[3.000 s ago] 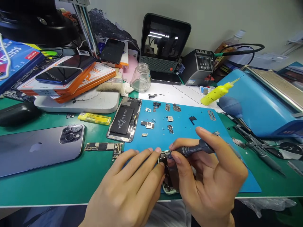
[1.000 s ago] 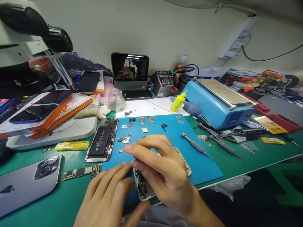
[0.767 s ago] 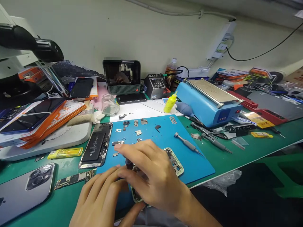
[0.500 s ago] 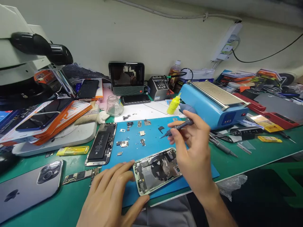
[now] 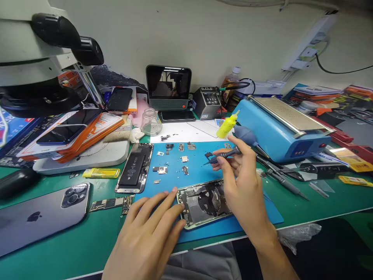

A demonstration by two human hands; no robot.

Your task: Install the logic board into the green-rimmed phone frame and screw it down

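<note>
My right hand (image 5: 243,184) pinches a dark, slim screwdriver (image 5: 225,155), its tip pointing left over the blue mat (image 5: 201,151), close to a small black part (image 5: 208,154). Below it lies an opened phone housing (image 5: 194,212) with a pale green frame, its inside facing up and its right end hidden behind my right hand. My left hand (image 5: 148,229) holds the left end of this housing, fingertips and thumb against the edge. Small parts are spread over the mat, among them a camera module (image 5: 169,146), a metal bracket (image 5: 184,159) and a silver-and-black piece (image 5: 160,170).
Left stand a phone screen assembly (image 5: 135,169), a logic board (image 5: 110,203), a purple-grey phone (image 5: 43,217) and a microscope (image 5: 37,74). A glass jar (image 5: 151,122) and yellow bottle (image 5: 227,126) are behind. A blue heating plate machine (image 5: 268,130) and grey pen-like tool (image 5: 287,184) lie right.
The view has swung left, so everything sits further right. My left thumb has moved up from the housing's lower edge toward my fingers. The screwdriver stays in my right hand over the mat.
</note>
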